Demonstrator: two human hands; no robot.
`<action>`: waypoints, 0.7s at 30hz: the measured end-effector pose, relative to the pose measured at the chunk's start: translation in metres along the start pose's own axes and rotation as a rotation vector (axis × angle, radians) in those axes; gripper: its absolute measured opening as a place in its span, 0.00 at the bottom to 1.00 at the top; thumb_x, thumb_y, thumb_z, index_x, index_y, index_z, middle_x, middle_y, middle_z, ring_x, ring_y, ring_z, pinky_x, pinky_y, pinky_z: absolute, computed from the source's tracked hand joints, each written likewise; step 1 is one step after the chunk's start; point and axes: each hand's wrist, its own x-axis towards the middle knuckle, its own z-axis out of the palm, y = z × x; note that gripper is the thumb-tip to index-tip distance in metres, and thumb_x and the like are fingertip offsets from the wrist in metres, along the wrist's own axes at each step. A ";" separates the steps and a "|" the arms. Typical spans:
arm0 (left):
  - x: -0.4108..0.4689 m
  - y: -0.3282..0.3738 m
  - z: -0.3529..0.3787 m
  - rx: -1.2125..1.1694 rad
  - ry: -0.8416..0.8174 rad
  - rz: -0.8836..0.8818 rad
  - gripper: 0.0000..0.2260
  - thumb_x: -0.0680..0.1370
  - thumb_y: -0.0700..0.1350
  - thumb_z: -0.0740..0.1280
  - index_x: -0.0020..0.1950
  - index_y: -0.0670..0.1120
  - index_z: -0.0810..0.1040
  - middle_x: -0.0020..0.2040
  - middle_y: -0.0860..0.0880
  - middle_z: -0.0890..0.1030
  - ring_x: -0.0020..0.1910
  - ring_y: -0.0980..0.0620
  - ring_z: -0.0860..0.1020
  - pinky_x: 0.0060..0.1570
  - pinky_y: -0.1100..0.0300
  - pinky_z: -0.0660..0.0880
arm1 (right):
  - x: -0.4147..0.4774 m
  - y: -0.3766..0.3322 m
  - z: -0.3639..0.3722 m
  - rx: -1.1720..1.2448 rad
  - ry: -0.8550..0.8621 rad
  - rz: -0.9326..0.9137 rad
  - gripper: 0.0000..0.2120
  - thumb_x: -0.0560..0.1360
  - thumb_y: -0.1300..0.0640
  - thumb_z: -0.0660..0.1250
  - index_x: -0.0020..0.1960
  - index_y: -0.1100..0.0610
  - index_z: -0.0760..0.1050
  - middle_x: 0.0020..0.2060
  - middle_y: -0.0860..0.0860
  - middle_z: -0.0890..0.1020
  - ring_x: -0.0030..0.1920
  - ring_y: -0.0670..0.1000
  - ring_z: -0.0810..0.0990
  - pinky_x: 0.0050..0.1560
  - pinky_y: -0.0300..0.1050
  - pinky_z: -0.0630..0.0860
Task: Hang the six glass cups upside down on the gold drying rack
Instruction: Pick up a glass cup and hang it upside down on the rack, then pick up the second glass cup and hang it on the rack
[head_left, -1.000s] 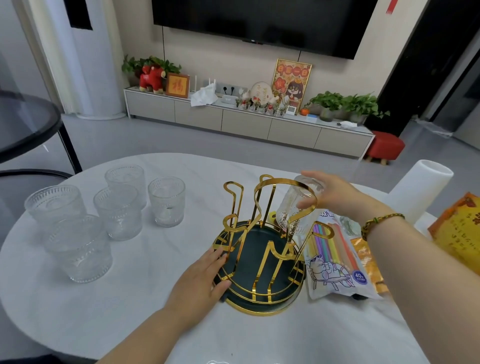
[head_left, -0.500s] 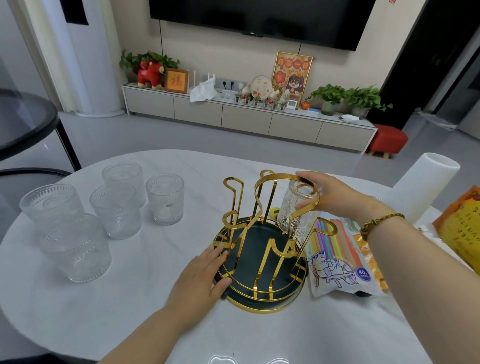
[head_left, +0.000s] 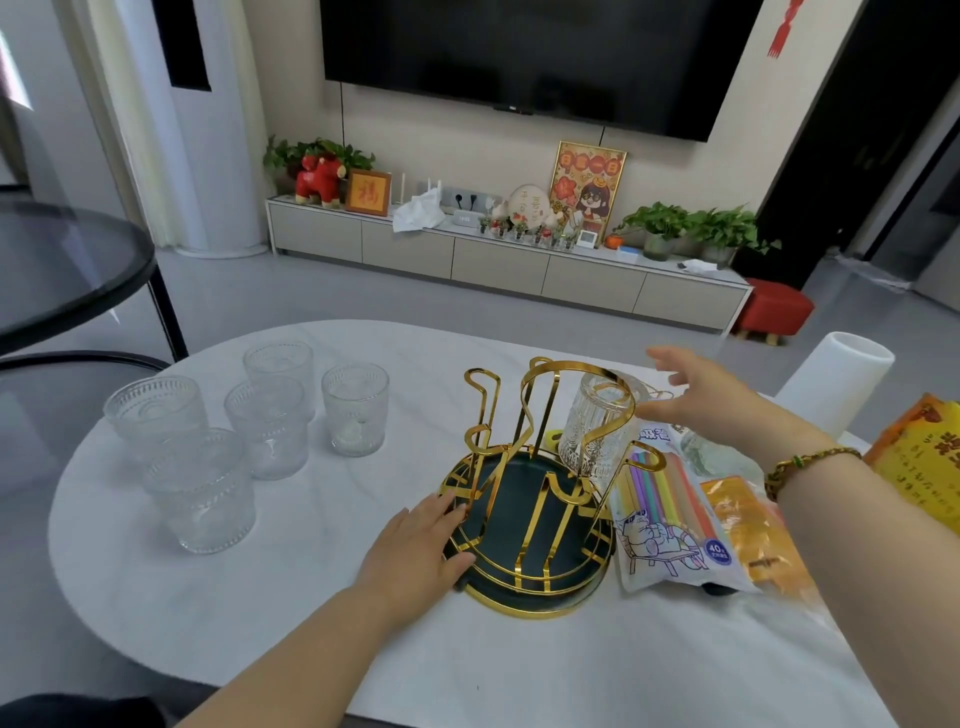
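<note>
The gold drying rack (head_left: 524, 605) with its dark green tray stands in the middle of the white table. One glass cup (head_left: 597, 431) hangs upside down on a right-hand prong. My right hand (head_left: 696, 395) hovers just right of that cup, fingers spread, touching nothing. My left hand (head_left: 415, 545) lies flat on the table against the rack's left rim, steadying it. Several more glass cups stand upright at the left, the nearest to the rack (head_left: 355, 410) and a wider one at the front (head_left: 200, 488).
A bag of coloured straws (head_left: 670, 525) and orange packets (head_left: 919, 467) lie right of the rack. A white cylinder (head_left: 836, 384) stands at the table's far right edge. A dark glass table (head_left: 62, 270) is at the left.
My right hand set the cup down over the prong and let go, then pulled back to the right with its fingers spread. My left hand stayed on the rack's rim.
</note>
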 end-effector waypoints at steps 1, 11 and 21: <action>-0.005 -0.002 -0.003 -0.019 0.012 -0.002 0.24 0.79 0.54 0.55 0.73 0.51 0.52 0.77 0.52 0.50 0.75 0.53 0.49 0.73 0.56 0.47 | -0.005 -0.005 -0.002 0.015 0.065 -0.022 0.28 0.69 0.59 0.68 0.67 0.55 0.62 0.66 0.56 0.69 0.62 0.54 0.68 0.48 0.41 0.68; -0.107 -0.091 -0.010 -0.070 0.329 -0.261 0.18 0.79 0.49 0.59 0.69 0.49 0.65 0.74 0.51 0.62 0.73 0.53 0.58 0.71 0.60 0.52 | -0.060 -0.126 0.070 0.397 0.190 -0.390 0.07 0.71 0.57 0.65 0.37 0.49 0.72 0.33 0.43 0.75 0.34 0.38 0.74 0.35 0.23 0.69; -0.145 -0.148 -0.005 0.005 0.213 -0.527 0.44 0.64 0.73 0.29 0.73 0.48 0.39 0.72 0.53 0.36 0.75 0.51 0.39 0.74 0.52 0.40 | -0.051 -0.169 0.248 0.506 -0.345 -0.158 0.28 0.67 0.55 0.70 0.63 0.55 0.63 0.54 0.52 0.72 0.52 0.47 0.70 0.49 0.37 0.66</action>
